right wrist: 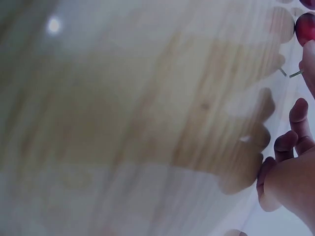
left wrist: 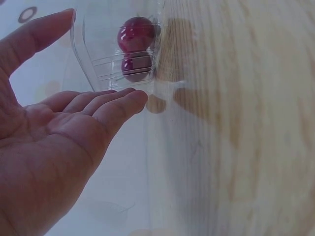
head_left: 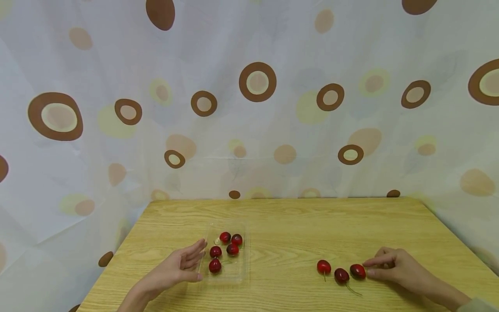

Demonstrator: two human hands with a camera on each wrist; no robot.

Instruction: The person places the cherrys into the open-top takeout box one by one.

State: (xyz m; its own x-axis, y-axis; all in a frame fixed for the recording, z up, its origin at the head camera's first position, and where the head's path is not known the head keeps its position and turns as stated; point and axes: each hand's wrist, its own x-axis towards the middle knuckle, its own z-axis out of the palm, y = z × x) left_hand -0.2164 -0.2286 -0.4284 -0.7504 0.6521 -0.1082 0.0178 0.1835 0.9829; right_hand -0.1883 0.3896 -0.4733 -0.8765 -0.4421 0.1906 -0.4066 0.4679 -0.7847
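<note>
I have a spotted curtain [head_left: 288, 47] filling the back and sides of the head view, and below it a wooden table [head_left: 288, 227]. A clear plastic box [head_left: 234, 272] sits toward the table's left side. The left hand [head_left: 175, 269] is at the box's left edge, thumb and fingers spread well apart and gripping nothing; I'd want only a light touch there, since a push could slide so light a box. The right hand [head_left: 403, 271] is across the table, thumb and index finger nearly together at the right-hand cherry [head_left: 357, 271]. I can't tell whether they have hold of it or merely touch it. For a sound grip, I'd set thumb and finger on opposite sides of the fruit and squeeze gently, as smooth skin may roll. Just beside it lies a middle cherry [head_left: 341, 276], then a left-hand cherry [head_left: 324, 267], all three well apart from the box, which has five cherries [head_left: 215, 251] in it. Smallest is the middle cherry's stem [head_left: 354, 291], trailing to the right; I'd steer the fingers clear of snagging it.
</note>
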